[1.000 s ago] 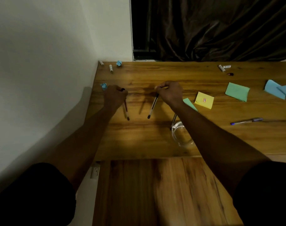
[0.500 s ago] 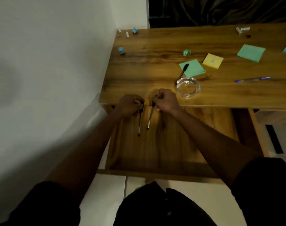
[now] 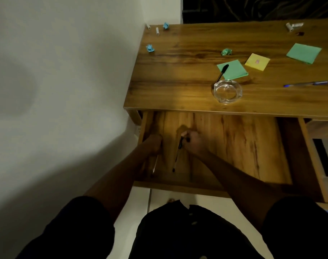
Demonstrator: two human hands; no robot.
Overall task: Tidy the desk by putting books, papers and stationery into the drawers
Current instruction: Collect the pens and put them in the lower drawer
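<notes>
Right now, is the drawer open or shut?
Open. The drawer sticks out from under the desk, its wooden bottom shows, and the left hand and right hand each hold a pen over it.

We look through one head-worn wide-angle camera, steeply down and forward: the open drawer (image 3: 243, 146) lies close beneath us, the worktop (image 3: 178, 90) beyond, a wall (image 3: 66, 71) along our left.

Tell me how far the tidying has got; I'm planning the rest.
Done: the drawer is open, nothing loose seen in it. In hand: the left hand grips the left pen, the right hand the right pen, both low over the drawer. Left on the desk: black pen, blue pen, green notes, yellow note, paper balls.
</notes>
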